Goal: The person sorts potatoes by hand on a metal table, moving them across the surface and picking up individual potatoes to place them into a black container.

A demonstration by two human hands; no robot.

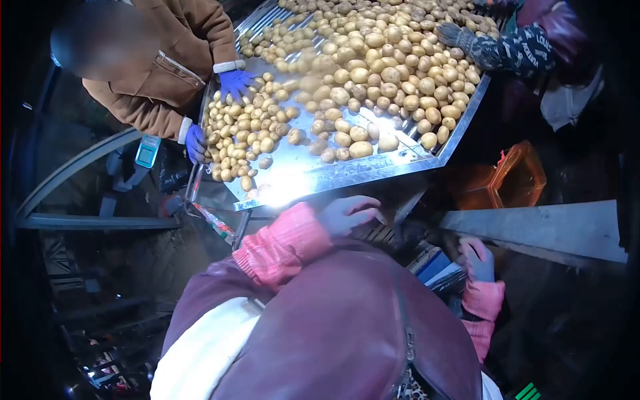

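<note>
Many potatoes are heaped on a metal sorting table, with smaller ones grouped at its left side. My left hand, in a greyish glove below a pink ribbed cuff, hovers by the table's front edge. Its fingers are loosely bent and apart, with no potato in them. Lower right, my right hand is beside a blue and white box-like object, its fingers partly curled and apart. Nothing shows between them.
Across the left corner, a person in a brown jacket has purple-gloved hands at the potatoes. Another person's dark-gloved hand reaches in from the right. An orange crate and a grey metal beam lie to the right.
</note>
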